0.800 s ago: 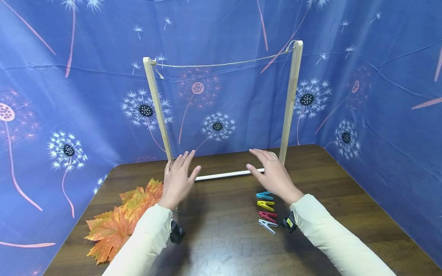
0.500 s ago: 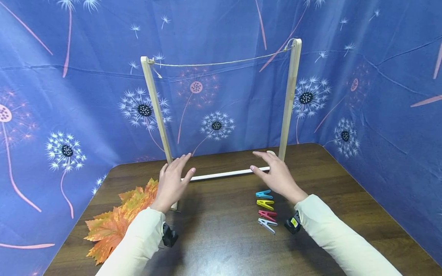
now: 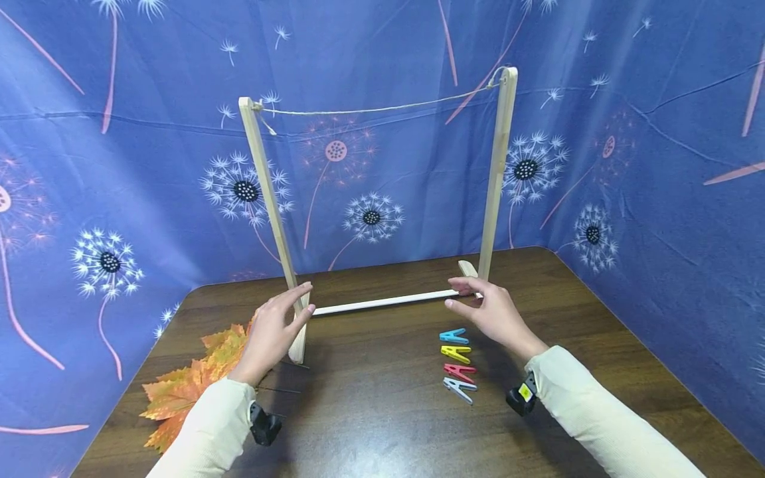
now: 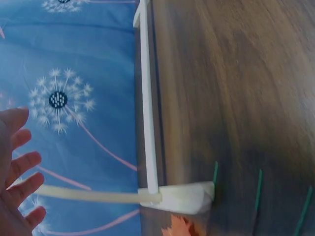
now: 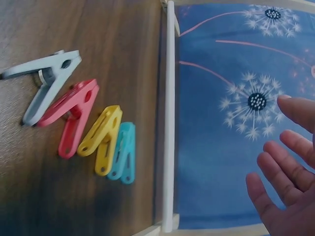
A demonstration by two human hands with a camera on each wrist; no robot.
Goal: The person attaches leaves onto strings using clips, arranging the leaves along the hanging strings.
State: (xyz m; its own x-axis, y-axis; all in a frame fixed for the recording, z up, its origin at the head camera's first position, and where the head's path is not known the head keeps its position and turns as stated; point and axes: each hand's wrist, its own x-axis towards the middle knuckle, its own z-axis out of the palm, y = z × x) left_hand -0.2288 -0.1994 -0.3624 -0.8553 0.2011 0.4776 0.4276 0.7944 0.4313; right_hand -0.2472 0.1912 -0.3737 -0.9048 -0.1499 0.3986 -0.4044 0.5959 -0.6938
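My left hand (image 3: 271,332) hovers with relaxed fingers in front of the left foot (image 3: 298,348) of a wooden stand, beside orange artificial maple leaves (image 3: 179,392). Nothing is in its grasp. My right hand (image 3: 499,315), also holding nothing, is over the table near the right end of the stand's white crossbar (image 3: 382,303), its fingers loosely bent. Left of that hand lie clothespins in a column: blue (image 3: 452,335), yellow (image 3: 455,353), red (image 3: 459,372) and pale grey (image 5: 51,81). A string (image 3: 382,108) runs between the tops of the left post (image 3: 269,192) and right post (image 3: 498,172).
Thin green leaf stems (image 4: 259,191) stick out onto the brown wooden table (image 3: 376,411) near the stand's left foot. A blue dandelion-print cloth (image 3: 382,166) hangs behind and to the sides of the table.
Both hands have moved apart and lower toward me, the left one leftward over the leaves, the right one rightward. The stand's left foot and the leaf stems have come into sight.
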